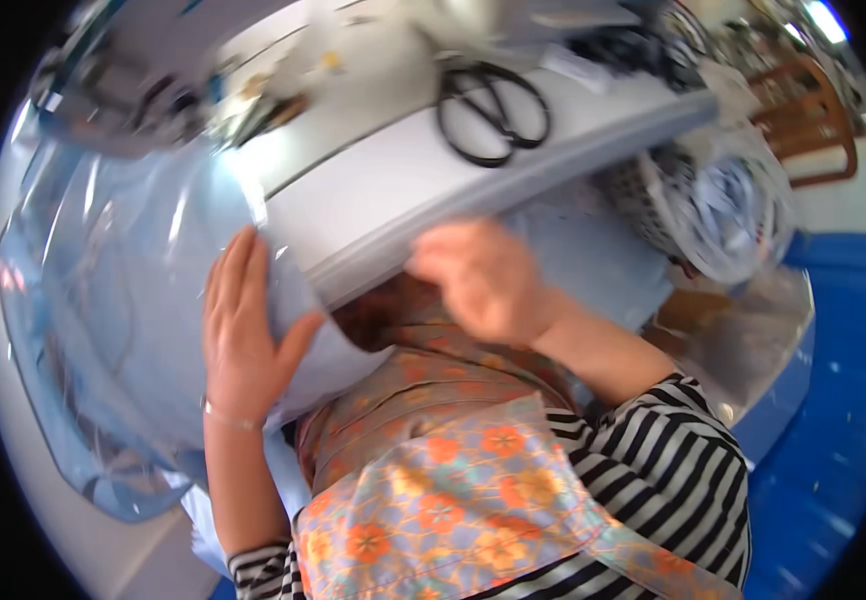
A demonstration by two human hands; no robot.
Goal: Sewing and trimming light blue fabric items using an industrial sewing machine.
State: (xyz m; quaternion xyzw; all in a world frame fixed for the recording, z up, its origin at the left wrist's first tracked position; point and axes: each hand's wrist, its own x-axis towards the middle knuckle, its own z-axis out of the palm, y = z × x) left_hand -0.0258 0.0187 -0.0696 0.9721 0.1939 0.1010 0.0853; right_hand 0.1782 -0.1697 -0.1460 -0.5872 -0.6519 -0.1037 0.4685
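Note:
My left hand (pixel 243 335) lies flat with its fingers stretched out on a pale blue sheet of cloth (pixel 158 300) at the left, its thumb apart from the other fingers. Clear glossy plastic (pixel 73 230) appears around that cloth. Just in front of the table's near edge, my right hand (pixel 483 285) is raised over my lap. Its fingers are curled in, and motion blurs them, so I cannot make out what they hold, if anything. Black-handled scissors (pixel 509 136) rest on the white table (pixel 373 190) beyond my right hand.
A blurred machine part (pixel 138 100) stands at the upper left. Small tools (pixel 263 118) lie on the table near it. More pale blue cloth (pixel 593 250) hangs below the table edge. At the right are a plastic-lined basket (pixel 728 205), an open box (pixel 743 335) and a wooden chair (pixel 808 115).

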